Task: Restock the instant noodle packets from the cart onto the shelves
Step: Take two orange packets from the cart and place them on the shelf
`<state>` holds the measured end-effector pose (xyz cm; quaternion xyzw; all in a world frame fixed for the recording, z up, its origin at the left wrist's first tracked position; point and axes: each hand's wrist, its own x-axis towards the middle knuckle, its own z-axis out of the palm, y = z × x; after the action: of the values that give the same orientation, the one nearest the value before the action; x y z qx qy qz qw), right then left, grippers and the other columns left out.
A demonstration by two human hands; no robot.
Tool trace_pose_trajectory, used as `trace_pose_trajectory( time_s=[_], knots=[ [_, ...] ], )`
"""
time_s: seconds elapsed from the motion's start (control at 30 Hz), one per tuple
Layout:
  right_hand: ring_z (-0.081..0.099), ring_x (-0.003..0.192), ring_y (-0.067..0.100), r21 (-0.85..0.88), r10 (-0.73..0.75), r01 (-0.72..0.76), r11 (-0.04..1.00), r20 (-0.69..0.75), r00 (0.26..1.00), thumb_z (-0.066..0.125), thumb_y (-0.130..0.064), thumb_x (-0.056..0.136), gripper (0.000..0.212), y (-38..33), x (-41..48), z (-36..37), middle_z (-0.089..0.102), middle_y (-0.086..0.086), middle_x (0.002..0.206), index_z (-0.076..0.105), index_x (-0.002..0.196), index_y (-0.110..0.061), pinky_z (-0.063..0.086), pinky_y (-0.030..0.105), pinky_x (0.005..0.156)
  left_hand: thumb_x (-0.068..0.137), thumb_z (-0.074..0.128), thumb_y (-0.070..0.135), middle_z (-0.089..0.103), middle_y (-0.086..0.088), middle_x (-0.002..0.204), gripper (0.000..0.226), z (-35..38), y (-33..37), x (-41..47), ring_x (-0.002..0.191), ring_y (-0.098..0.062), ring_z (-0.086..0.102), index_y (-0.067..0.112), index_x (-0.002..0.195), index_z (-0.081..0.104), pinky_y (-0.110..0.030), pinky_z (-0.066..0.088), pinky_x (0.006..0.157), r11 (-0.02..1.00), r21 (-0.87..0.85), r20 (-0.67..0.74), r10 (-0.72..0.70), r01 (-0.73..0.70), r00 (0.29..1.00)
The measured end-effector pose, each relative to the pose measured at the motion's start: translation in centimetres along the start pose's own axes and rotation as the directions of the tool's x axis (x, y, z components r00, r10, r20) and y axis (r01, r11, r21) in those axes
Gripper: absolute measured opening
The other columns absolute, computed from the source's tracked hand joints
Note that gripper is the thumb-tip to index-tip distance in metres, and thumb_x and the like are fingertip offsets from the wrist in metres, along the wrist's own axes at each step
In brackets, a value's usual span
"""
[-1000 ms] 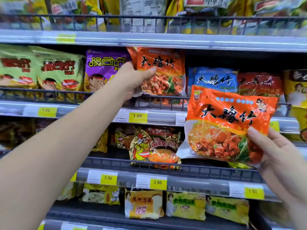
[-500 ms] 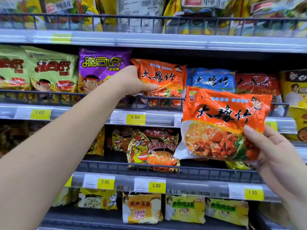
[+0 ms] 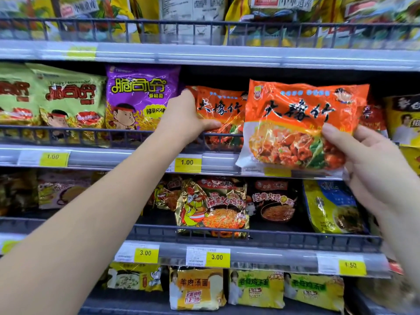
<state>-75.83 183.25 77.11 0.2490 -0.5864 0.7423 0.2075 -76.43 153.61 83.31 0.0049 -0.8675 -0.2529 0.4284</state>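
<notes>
The right hand [image 3: 372,164] pinches the held packet [image 3: 302,123] at its lower right corner, thumb pressed on the printed face and the other fingers hidden behind it. The orange noodle packet hangs in the air in front of the middle shelf, face towards the camera and long axis roughly level, its left end a little lower. Its left edge overlaps, in this view, the right edge of the shelved packet [image 3: 218,110] of the same orange kind, which stands behind the wire rail [image 3: 91,133]. The left hand [image 3: 186,119] grips that one, thumb across its lower front and fingers curled round its upper left edge, just beside the purple packet [image 3: 141,96].

The move seems to turn on this: the orange row lies to the left of the right hand and further in, past the rail, so the held packet probably has to go up over the rail and then leftward and back. The right hand is the nearer one to carry it, while the left appears to steady or tip the front of the row. A red packet [image 3: 372,114] sits at the right of the gap
</notes>
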Motion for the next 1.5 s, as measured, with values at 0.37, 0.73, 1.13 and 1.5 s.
trace_pose_trajectory(
  time_s=[0.37,0.73,1.13,1.5],
  knots=[
    [0.075,0.063,0.013,-0.015,0.148,-0.148,0.989,0.026,0.989,0.073,-0.023,0.09,0.021,-1.3,5.1,3.4,0.08,0.0,0.08,0.067,0.105,-0.008,0.06,0.023,0.05,0.082,0.082,0.042,0.064,-0.008,0.118,0.062,-1.3,0.3,-0.7,0.092,-0.024,0.057,0.009,0.124,0.051,-0.031,0.041,0.069,0.999,-0.008,0.091,-0.05,0.051,0.995],
    [0.076,0.095,0.019,-0.095,0.157,-0.147,0.985,0.114,0.981,0.07,-0.012,0.094,0.016,-1.1,8.9,6.6,0.074,0.016,0.115,0.066,0.105,-0.002,0.063,0.036,0.083,0.093,0.07,0.032,0.065,-0.002,0.112,0.041,-2.6,-0.5,-4.2,0.104,-0.02,0.063,0.014,0.128,0.058,-0.037,0.05,0.095,0.988,0.041,-0.074,0.149,-0.147,0.986],
    [0.072,0.1,0.015,-0.254,0.122,-0.067,0.965,0.209,0.97,0.074,-0.016,0.091,0.023,-0.2,9.6,10.0,0.072,0.009,0.118,0.063,0.111,-0.012,0.059,0.021,0.073,0.094,0.07,0.033,0.07,0.008,0.09,0.025,-3.1,-1.6,-3.9,0.085,-0.01,0.067,0.018,0.112,0.063,-0.029,0.054,0.085,0.992,-0.019,-0.063,0.124,-0.126,0.99],
    [0.074,0.096,0.02,-0.695,0.136,0.039,0.718,0.195,0.971,0.086,-0.06,0.066,0.058,-0.5,9.2,9.4,0.077,-0.001,0.098,0.071,0.102,-0.017,0.06,0.041,0.09,0.092,0.069,0.046,0.069,0.006,0.09,0.037,-2.2,-1.3,-3.4,0.09,-0.017,0.067,0.019,0.115,0.06,-0.041,0.056,0.086,0.993,-0.05,-0.093,0.101,-0.106,0.991]
  ],
)
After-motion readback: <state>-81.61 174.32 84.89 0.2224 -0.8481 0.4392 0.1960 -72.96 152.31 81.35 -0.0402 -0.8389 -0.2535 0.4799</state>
